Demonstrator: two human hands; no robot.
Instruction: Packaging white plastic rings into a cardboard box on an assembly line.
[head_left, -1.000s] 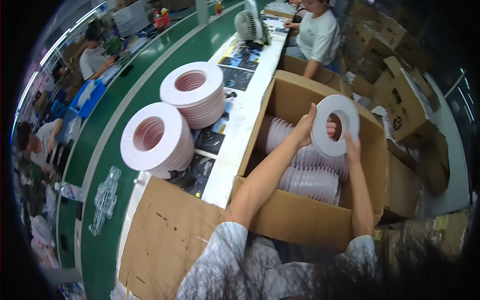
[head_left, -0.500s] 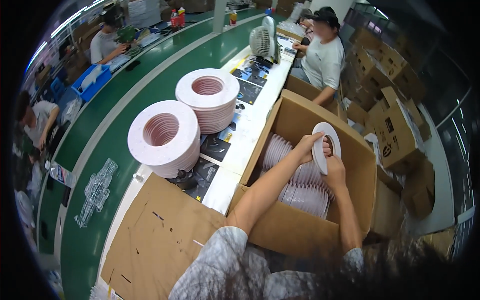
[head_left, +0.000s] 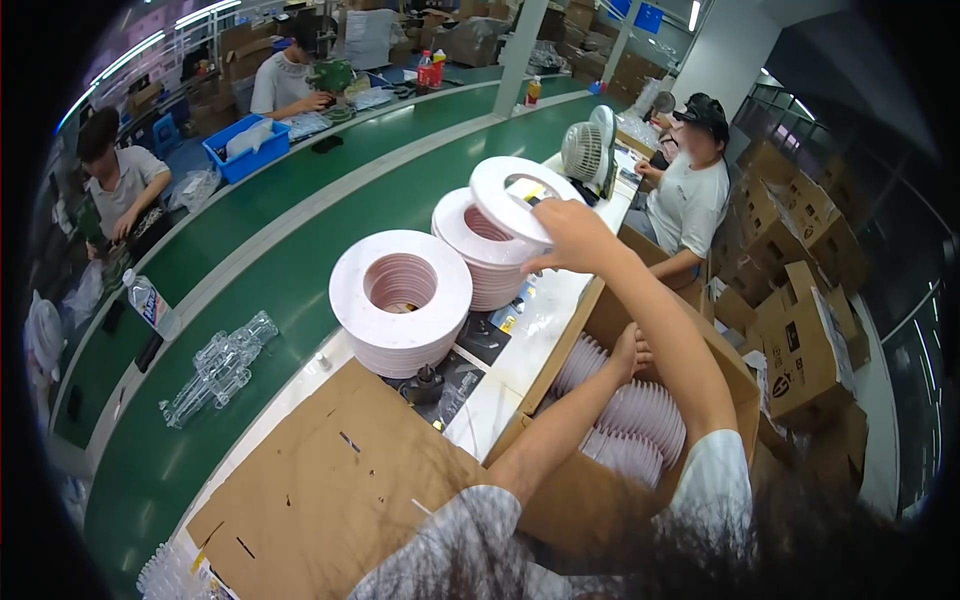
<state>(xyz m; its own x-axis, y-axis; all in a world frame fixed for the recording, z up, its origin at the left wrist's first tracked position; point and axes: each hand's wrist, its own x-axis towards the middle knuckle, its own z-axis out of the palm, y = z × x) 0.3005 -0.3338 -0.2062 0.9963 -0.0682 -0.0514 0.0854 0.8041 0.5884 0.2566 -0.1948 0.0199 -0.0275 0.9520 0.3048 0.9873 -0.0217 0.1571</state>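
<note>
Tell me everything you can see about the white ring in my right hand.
The white ring is flat and smooth-looking, perhaps plastic or foam, with a large round hole through its middle. The right hand grips its near right edge. It is tilted, overlapping the farther ring stack in view; I cannot tell whether they touch.
</note>
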